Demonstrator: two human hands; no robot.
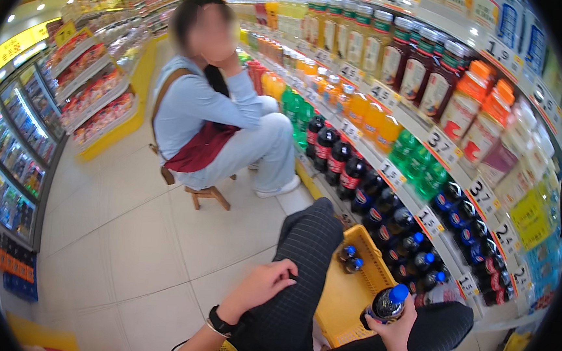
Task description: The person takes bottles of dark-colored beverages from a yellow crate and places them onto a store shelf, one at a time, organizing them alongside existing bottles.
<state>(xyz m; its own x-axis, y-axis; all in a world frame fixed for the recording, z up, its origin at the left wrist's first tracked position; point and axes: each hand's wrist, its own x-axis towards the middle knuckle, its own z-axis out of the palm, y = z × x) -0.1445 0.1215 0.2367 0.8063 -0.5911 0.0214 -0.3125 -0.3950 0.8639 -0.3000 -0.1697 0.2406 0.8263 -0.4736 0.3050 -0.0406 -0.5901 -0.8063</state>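
Observation:
My right hand grips a dark cola bottle with a blue cap, held upright above the right part of a yellow plastic basket. Two more blue-capped bottles stand in the far end of that basket, which lies between my legs. Loosely curled and with no object visible in it, my left hand rests on my left thigh in dark checked trousers. A gap shows between its thumb and index finger. Beyond the basket, Pepsi bottles line the lowest shelf.
Drink shelves with price tags run along the right. A person sits on a low wooden stool ahead of me. Glass-door fridges and a tiered display stand left, across the tiled floor.

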